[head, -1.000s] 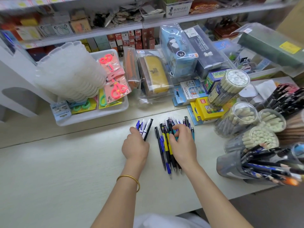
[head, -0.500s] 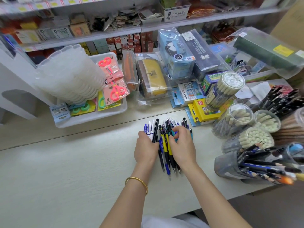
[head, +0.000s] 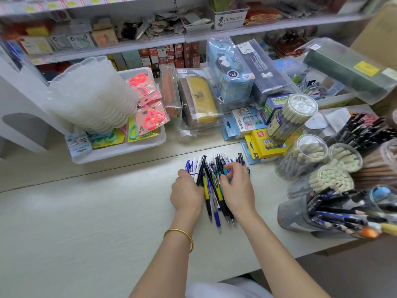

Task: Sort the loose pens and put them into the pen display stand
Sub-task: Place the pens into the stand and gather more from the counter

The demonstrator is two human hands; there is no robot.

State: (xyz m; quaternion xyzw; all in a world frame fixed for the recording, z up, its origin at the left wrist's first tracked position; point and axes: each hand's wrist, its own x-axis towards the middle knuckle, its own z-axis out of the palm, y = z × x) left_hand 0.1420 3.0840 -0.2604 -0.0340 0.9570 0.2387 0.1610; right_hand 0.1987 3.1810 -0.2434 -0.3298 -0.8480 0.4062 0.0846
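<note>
Shop shelving crowded with packaged stationery backs a pale surface (head: 86,233). Loose pens (head: 209,196) lie in one pile at its middle, slightly fanned, with their long axes running away from the person and their tips toward the near edge.

The left grip (head: 187,194) rests against the pile's left flank, fingers bent down over the white and blue barrels. Whether it encloses any pen cannot be told. The right grip (head: 238,188) sits on the right flank, fingers curled round several teal barrels. The pile lies between the two grips and touches both.

Assessment: this is the sorting stage, and no pen is being carried. A grey holder (head: 294,214) of pencils stands to the right, nearer the right grip. Which fixture is the display stand cannot be determined.
</note>
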